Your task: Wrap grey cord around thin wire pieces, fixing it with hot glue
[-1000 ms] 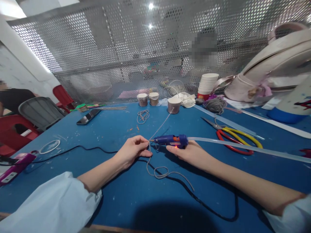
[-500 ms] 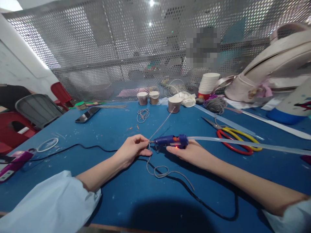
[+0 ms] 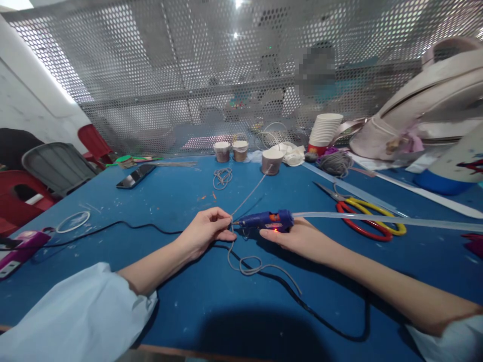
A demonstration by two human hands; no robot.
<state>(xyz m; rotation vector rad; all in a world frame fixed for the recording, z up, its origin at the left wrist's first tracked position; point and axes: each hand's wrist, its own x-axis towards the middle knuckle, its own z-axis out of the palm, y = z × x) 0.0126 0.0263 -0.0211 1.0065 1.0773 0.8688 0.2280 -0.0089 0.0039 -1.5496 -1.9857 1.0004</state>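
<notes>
So the step in hand looks like gluing the cord. Taking the glue gun (image 3: 266, 221) as the landmark and going left to right:

Way off to the left of the gun, at the bench (image 3: 158, 201) edge, there's a purple power strip (image 3: 18, 246), and a black cable (image 3: 124, 229) runs from it toward the gun. Further back on that side lies a phone (image 3: 136, 176).

Just left of the gun's nozzle is the left hand (image 3: 206, 232), fingers closed in a pinch on the grey cord (image 3: 241, 264), holding it right at the nozzle tip. From the pinch the cord drops toward the person into a loose loop in front of the gun, and the other way it runs up to a paper cup (image 3: 271, 162) behind the gun. Whether it goes inside that cup or just ends against it, can't tell.

The right hand (image 3: 302, 239) sits under and around the gun's rear, fingers curled on the body, and a small red light glows on the gun. A long clear glue stick (image 3: 377, 220) pokes out the back, off to the right.

My guess: the next move needs a gentle trigger squeeze while the pinch stays steady and fingertips stay off the hot tip.

Containers: two small cups (image 3: 231, 150) behind and a bit left of the gun look filled with something brownish, too small to tell what. Behind and right, a stack of empty-looking paper cups (image 3: 324, 131). Right of the gun lie red and yellow scissors (image 3: 364, 221).
</notes>
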